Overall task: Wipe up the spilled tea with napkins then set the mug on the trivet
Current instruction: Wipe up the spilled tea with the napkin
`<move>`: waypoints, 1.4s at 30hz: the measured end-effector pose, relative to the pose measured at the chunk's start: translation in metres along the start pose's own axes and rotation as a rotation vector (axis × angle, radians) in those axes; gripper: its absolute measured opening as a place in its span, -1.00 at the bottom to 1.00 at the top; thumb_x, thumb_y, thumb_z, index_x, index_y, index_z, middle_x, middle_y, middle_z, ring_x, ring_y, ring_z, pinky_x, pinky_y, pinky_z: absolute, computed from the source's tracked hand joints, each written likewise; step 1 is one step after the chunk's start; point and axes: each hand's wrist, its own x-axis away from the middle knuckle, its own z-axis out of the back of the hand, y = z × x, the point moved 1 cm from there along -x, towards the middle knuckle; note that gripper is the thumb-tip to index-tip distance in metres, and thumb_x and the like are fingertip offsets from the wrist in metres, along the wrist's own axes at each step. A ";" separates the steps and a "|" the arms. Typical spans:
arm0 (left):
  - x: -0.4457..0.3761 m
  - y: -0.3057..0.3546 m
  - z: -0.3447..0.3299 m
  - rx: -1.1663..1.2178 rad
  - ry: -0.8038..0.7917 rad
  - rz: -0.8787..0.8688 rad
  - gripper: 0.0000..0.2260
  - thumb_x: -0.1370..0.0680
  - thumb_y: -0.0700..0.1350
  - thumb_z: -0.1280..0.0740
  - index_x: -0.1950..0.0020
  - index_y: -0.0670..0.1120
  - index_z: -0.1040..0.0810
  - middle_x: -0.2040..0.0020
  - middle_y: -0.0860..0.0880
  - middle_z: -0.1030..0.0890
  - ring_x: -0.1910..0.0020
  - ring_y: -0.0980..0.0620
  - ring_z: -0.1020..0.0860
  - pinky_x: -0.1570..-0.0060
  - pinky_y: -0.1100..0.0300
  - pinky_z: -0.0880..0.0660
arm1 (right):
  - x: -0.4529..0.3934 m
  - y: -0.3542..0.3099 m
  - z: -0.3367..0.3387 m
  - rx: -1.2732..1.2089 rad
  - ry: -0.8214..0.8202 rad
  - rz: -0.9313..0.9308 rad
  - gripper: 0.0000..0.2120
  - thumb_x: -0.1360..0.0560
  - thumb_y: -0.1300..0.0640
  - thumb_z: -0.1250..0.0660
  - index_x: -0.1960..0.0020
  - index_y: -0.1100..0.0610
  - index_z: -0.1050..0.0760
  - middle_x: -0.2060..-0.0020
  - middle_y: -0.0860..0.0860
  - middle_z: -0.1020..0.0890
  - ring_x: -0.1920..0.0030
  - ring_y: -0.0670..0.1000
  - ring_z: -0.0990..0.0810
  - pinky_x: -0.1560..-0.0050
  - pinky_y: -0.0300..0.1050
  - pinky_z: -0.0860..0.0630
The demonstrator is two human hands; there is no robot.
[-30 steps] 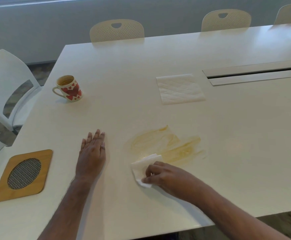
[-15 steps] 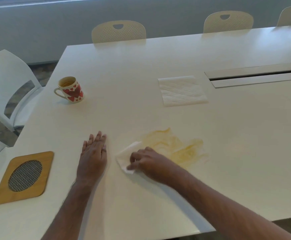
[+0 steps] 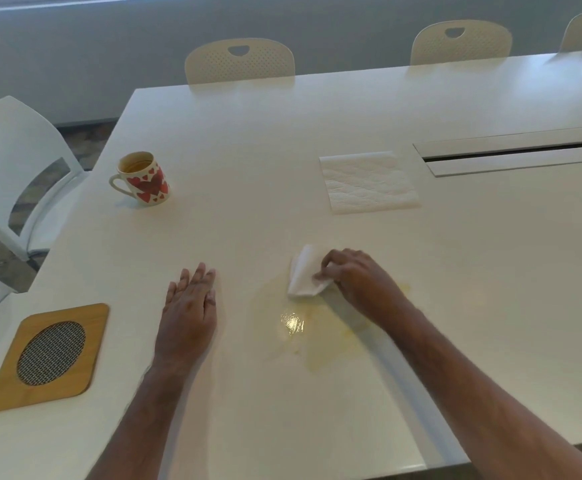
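A yellowish tea spill (image 3: 303,323) spreads as a thin smear on the white table (image 3: 352,109), with a shiny wet patch in it. My right hand (image 3: 359,278) presses a folded white napkin (image 3: 303,277) onto the spill's far edge. My left hand (image 3: 189,306) lies flat and open on the table, left of the spill. A white mug with red hearts (image 3: 142,181) stands upright at the far left, with brown tea stains inside. A wooden trivet with an oval mesh centre (image 3: 49,355) lies near the front left corner.
A second napkin (image 3: 369,181) lies flat beyond the spill. A long cable slot (image 3: 518,155) runs across the table at the right. Chairs stand along the far side (image 3: 239,60) and at the left end (image 3: 16,168).
My right hand has swept the napkin left across the spill, then away from me to its far edge. The tea is smeared wider and thinner. My left hand has stayed put.
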 end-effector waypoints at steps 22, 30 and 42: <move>0.001 0.002 0.001 -0.006 -0.011 -0.004 -0.57 -0.71 -0.13 -0.14 -0.59 -0.05 -0.44 -0.64 -0.02 -0.33 -0.66 -0.11 -0.23 -0.65 -0.11 -0.09 | 0.074 -0.010 0.045 -0.413 -0.465 -0.296 -0.66 -0.48 0.30 -0.31 0.19 -0.14 -0.65 0.17 -0.10 -0.57 0.26 -0.16 -0.51 0.22 -0.19 -0.43; 0.003 0.008 0.005 0.009 -0.022 0.023 -0.49 -0.65 -0.04 -0.06 -0.58 -0.05 -0.45 -0.63 -0.02 -0.35 -0.65 -0.11 -0.24 -0.63 -0.07 -0.07 | 0.065 0.000 0.057 -0.824 -0.228 -0.241 -0.80 -0.61 0.25 -0.35 -0.09 -0.01 -0.67 0.19 -0.08 -0.65 0.20 -0.08 -0.54 0.15 -0.13 -0.42; 0.033 0.023 0.012 0.182 0.007 0.133 -0.58 -0.71 -0.27 -0.20 -0.57 -0.13 -0.44 -0.63 -0.09 -0.35 -0.67 -0.12 -0.19 -0.62 0.04 0.12 | 0.040 0.008 0.035 -1.349 -0.090 -0.306 -0.78 -0.63 0.27 -0.35 -0.26 0.11 -0.58 -0.05 0.12 -0.67 -0.02 0.10 -0.65 -0.04 0.01 -0.60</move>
